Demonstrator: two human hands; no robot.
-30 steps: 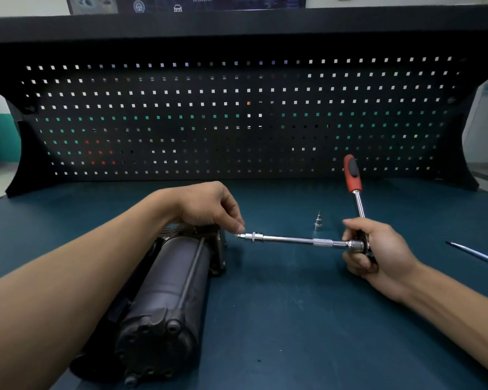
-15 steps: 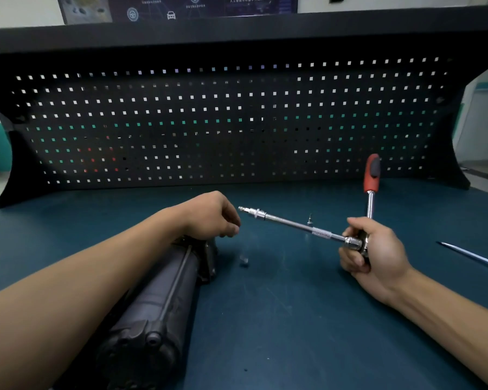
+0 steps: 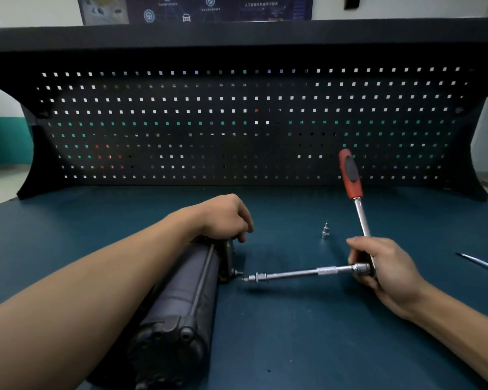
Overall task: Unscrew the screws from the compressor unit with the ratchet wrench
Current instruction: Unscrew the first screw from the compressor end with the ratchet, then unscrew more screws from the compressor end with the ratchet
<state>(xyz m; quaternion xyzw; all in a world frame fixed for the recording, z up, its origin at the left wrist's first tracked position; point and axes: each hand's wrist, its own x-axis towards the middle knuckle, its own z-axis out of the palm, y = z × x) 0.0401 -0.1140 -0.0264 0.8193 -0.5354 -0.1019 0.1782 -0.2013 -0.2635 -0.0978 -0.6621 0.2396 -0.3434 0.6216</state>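
teal surface point(image 3: 293, 342): carries compressor point(image 3: 178, 299), lying at left.
left grip point(image 3: 223, 218): fingers curled over compressor's far end.
right grip point(image 3: 378, 266): closed round wrench point(image 3: 359, 212) head, red handle up.
wrench tip: just beside screw point(image 3: 238, 273) on compressor's end.
socket point(image 3: 326, 232): upright, near right grip.

Left hand point(image 3: 223, 218) curled palm-down, right hand point(image 3: 383, 268) gripping.

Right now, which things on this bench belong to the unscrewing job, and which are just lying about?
In the job: compressor unit; ratchet wrench with extension bar, gripped by right hand; left hand holding the unit.
Lying about: small bit socket, standing upright; thin metal rod at right edge.
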